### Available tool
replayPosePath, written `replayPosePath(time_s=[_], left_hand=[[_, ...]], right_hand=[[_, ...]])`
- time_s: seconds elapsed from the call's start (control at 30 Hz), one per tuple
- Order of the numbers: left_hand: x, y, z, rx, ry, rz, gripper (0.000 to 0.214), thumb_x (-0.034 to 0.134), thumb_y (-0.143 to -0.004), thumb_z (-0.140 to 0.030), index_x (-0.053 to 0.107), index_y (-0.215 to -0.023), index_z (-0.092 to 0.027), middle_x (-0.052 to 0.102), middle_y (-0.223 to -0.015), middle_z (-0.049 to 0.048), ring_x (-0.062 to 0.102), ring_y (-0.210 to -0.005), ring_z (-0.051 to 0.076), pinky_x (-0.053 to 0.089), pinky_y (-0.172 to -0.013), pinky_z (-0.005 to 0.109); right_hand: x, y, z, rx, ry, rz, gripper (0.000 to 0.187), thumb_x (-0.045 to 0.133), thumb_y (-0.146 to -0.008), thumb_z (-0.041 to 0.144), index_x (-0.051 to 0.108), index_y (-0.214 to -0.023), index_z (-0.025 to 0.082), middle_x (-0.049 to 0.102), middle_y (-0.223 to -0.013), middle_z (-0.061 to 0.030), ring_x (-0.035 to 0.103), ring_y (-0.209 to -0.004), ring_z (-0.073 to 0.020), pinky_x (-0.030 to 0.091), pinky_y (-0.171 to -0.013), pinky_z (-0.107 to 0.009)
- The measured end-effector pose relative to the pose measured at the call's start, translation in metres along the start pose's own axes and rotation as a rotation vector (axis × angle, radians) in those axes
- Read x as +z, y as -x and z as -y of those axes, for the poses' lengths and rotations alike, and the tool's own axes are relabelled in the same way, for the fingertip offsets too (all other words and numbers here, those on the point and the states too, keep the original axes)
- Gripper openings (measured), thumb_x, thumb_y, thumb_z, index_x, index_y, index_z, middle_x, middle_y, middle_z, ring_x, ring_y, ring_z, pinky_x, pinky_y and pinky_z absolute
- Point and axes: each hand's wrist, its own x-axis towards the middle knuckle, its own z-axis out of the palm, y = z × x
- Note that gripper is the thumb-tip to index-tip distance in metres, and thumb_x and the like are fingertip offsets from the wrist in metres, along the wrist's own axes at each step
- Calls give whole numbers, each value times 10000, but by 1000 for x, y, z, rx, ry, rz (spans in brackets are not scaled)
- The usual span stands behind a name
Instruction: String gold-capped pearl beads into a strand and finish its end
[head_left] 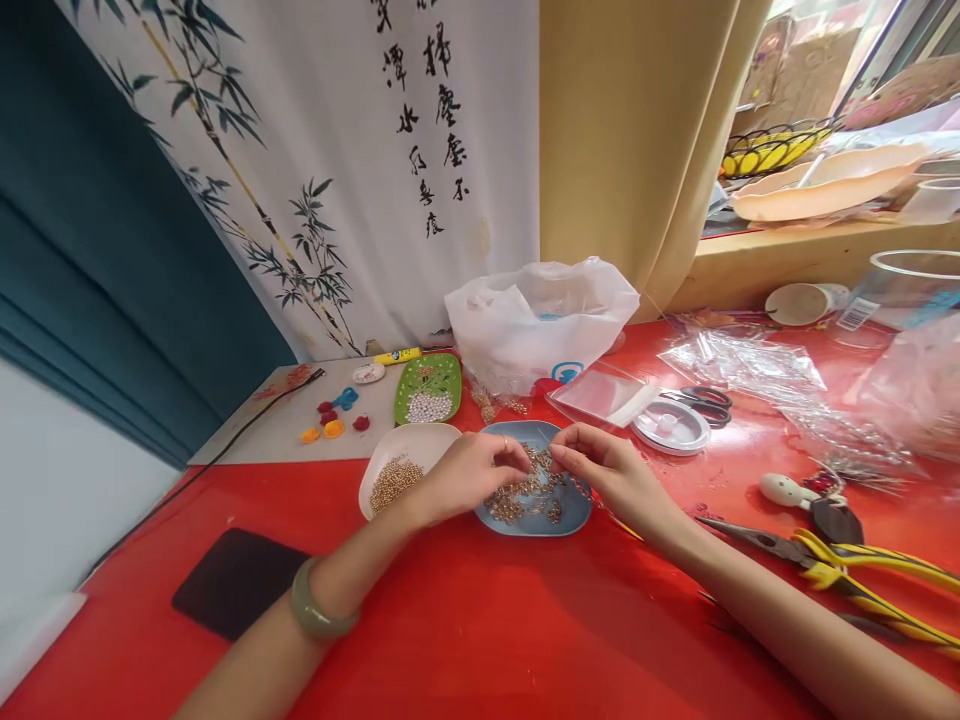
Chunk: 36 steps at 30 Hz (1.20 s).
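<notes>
Over a blue tray (575,517) of small gold beads and chain-like pieces (536,490), both my hands are in a pinch. My left hand (466,478) is at the tray's left side, thumb and fingertips together, with a jade-like bangle (319,605) on the forearm. What its fingertips hold is too small to make out. At the tray's right rim, my right hand (604,460) pinches with thumb and forefinger on something tiny that I cannot name. A cream dish (427,443) holding gold beads (396,484) stands left of the blue tray, partly behind my left hand.
Behind are a green tray (400,405) with white beads and a white plastic bag (510,335). Scissors (705,403), a round lid (671,427) and yellow-handled pliers (832,560) lie to the right. A dark flat pad (236,582) lies at left on the red table (465,630).
</notes>
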Motion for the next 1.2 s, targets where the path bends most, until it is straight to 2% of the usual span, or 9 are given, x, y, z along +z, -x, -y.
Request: replayPosePath(time_s=[0.1,0.2,0.37,0.53,0.73,1.2], left_hand=[[-5,4,-1,79,-297,149,133,521,-696,-136,625,-758,-189,630,-762,12,554,-732,152,393,-630,237],[-8,5,-1,144,-459,215,158,491,-717,-120,626,-762,-190,620,-754,17,544,-748,155,389,-645,238],[-9,4,0,190,-489,186,205,422,-779,-125,617,-797,-185,614,-764,21,532,-737,144,384,-640,234],[-8,5,0,201,-491,296,87,536,-721,-180,610,-763,-199,605,-767,3,522,-757,148,378,-642,224],[-7,5,1,190,-539,168,187,435,-779,-136,611,-783,-199,586,-741,10,511,-734,143,358,-602,227],[0,5,-1,217,-587,170,141,475,-781,-170,612,-769,-201,596,-773,10,496,-775,153,337,-592,244]], right_hand=[[0,1,-3,-18,23,1,193,479,-778,354,505,-700,180,504,-629,8,447,-570,-113,342,-496,-230],[-1,1,-3,-30,27,6,193,476,-787,348,506,-702,177,507,-637,5,448,-574,-111,345,-496,-228],[-2,2,1,-14,6,-3,189,474,-787,348,498,-708,177,499,-627,7,426,-553,-105,345,-490,-232],[-3,2,1,-17,11,7,184,475,-783,347,498,-709,179,501,-625,7,430,-555,-107,346,-493,-236],[-3,3,-1,-28,25,11,185,471,-787,339,506,-703,177,508,-626,3,447,-566,-110,360,-497,-234],[-2,3,-2,-9,-11,17,186,470,-772,350,496,-699,180,485,-627,5,439,-574,-115,358,-503,-239]])
